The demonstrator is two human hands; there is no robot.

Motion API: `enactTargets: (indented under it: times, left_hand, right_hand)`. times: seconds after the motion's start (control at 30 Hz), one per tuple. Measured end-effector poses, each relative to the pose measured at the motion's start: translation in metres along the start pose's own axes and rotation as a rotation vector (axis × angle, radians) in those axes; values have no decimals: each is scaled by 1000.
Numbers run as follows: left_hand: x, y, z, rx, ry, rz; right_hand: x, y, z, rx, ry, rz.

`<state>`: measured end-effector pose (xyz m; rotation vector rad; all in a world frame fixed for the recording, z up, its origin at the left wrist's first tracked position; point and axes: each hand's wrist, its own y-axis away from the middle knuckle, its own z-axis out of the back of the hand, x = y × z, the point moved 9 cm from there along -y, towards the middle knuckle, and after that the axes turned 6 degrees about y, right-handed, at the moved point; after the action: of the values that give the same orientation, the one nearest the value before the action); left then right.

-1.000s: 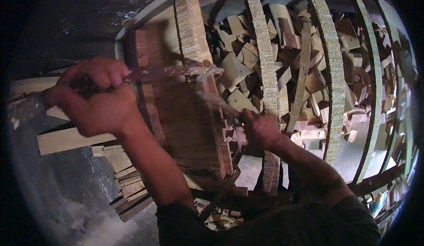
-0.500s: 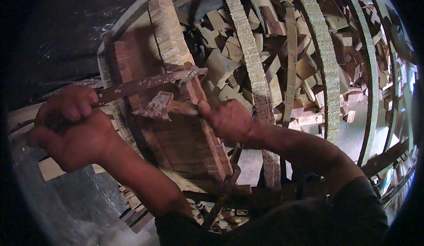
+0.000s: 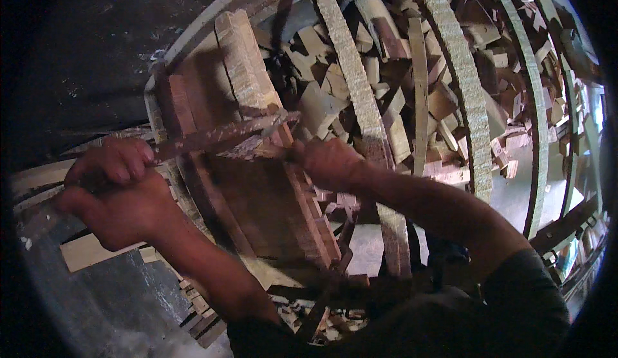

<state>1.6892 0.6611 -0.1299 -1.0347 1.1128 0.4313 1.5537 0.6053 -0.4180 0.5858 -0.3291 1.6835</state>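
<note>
Heaped wood offcuts (image 3: 317, 108) show between rough wooden slats (image 3: 461, 62).

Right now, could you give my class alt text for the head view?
A person's left hand grips a stained bar angled over wooden boards; the right hand holds a pale-crusted tool beside it. Wood offcuts show between rough slats.

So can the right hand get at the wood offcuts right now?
Probably not: the right hand is closed around a trowel-like tool, though gaps between the rough wooden slats leave the wood offcuts exposed.
</note>
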Motion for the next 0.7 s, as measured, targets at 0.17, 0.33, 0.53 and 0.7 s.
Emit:
enactTargets:
  times: [0.17,0.33,0.53,0.7]
  left_hand:
    - [0,4,11,2,76,12]
    - [4,5,10,30,207,29]
    - [-19,29,6,-356,-66,-88]
    - [-28,45,-5,-545,-353,-203]
  right_hand:
    - [28,8,14,1,-77,74]
    - [19,26,17,112,-263,33]
    - [-18,86,-104,-44,-907,-438]
    - [-32,114,-177,208,-1611,-879]
